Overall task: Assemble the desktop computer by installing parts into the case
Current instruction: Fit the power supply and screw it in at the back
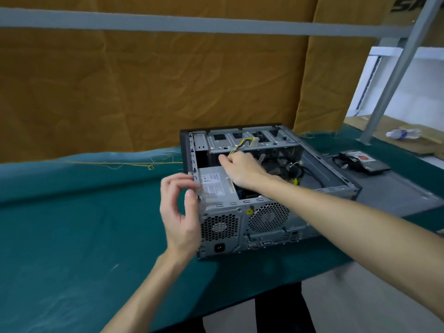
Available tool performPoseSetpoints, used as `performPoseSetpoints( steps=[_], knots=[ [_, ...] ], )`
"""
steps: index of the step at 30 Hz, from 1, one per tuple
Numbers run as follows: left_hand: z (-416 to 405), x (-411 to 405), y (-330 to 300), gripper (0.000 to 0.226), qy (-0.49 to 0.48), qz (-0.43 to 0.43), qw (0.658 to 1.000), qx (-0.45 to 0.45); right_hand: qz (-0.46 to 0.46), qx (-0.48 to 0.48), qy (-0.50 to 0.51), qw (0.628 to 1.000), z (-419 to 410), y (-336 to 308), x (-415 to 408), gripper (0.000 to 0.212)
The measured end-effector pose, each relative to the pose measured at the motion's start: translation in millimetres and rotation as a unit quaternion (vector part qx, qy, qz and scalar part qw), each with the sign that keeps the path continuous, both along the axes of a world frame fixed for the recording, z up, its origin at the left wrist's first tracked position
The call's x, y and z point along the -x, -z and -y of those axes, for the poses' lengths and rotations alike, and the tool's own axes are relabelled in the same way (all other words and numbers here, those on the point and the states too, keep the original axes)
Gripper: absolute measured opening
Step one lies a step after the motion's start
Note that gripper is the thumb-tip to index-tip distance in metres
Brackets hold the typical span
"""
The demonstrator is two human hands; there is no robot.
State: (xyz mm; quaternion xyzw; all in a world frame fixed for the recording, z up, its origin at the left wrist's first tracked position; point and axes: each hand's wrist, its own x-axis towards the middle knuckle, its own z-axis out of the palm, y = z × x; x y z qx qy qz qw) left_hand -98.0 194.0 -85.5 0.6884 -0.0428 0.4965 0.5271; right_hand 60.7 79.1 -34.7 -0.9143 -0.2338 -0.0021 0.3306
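Left hand [179,213] bracing the case [269,188] corner, fingers loosely curled.
We are pinching the yellow-black power cable [241,145] with our right hand [240,168]; we should be routing it slack-free, clear of the power supply [215,186].

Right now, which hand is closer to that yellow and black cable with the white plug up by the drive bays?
Right. The right hand is inside the case, fingers pinching the yellow and black cable just below its white plug. The left hand is outside, at the case's near left corner.
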Motion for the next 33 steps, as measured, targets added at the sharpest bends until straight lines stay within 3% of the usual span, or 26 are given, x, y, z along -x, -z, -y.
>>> performPoseSetpoints(
  steps=[1, 3, 4, 5, 7, 8, 10, 14, 17, 20, 26, 29, 33],
  knots=[
    [-2.8, -0.8, -15.7, 0.022, 0.032, -0.02, 0.999, -0.02, 0.102, 0.014, -0.001, 0.995, 9.3, -4.5, -2.3, 0.05],
    [-3.4, -11.2, -46.8, 0.024, 0.078, -0.095, 0.991, -0.059, 0.281, 0.085, -0.013, 0.956, 26.2, -16.6, -14.6, 0.019],
    [-2.6, -21.3, -57.4, 0.025, 0.087, -0.138, 0.983, -0.082, 0.32, 0.135, -0.034, 0.937, 33.7, -22.0, -25.1, 0.026],
    [-2.3, -34.7, -64.3, 0.025, 0.091, -0.181, 0.973, -0.11, 0.327, 0.19, -0.057, 0.924, 41.6, -26.5, -38.4, 0.047],
    [-3.8, -67.1, -70.8, 0.02, 0.084, -0.255, 0.946, -0.18, 0.288, 0.265, -0.077, 0.917, 53.9, -34.3, -63.4, 0.071],
    [-6.2, -85.4, -71.3, 0.016, 0.078, -0.285, 0.932, -0.209, 0.267, 0.276, -0.086, 0.919, 56.7, -37.8, -74.0, 0.07],
    [-11.8, -121.5, -70.0, 0.012, 0.071, -0.331, 0.911, -0.237, 0.257, 0.252, -0.108, 0.927, 60.3, -38.7, -96.7, 0.045],
    [-18.9, -172.5, -63.5, 0.032, 0.083, -0.36, 0.893, -0.258, 0.241, 0.131, -0.116, 0.955, 70.4, -31.6, -111.0, 0.021],
    [-14.4, -193.5, -63.0, 0.034, 0.117, -0.316, 0.901, -0.274, 0.106, -0.058, -0.119, 0.985, 82.3, -26.9, -110.8, 0.019],
    [0.6, -206.7, -68.2, 0.018, 0.193, -0.286, 0.907, -0.239, -0.025, -0.208, -0.128, 0.969, 92.4, -30.5, -108.5, 0.024],
    [19.1, -216.1, -73.7, 0.016, 0.259, -0.286, 0.895, -0.224, -0.151, -0.231, -0.142, 0.951, 111.9, -35.7, -115.8, 0.023],
    [22.9, -217.4, -67.2, 0.015, 0.263, -0.31, 0.886, -0.224, -0.104, -0.194, -0.112, 0.969, 113.1, -33.4, -119.5, 0.011],
    [28.7, -220.1, -63.4, 0.013, 0.215, -0.344, 0.848, -0.339, 0.092, -0.098, 0.011, 0.991, 119.8, -35.0, -136.3, 0.01]
  ],
)
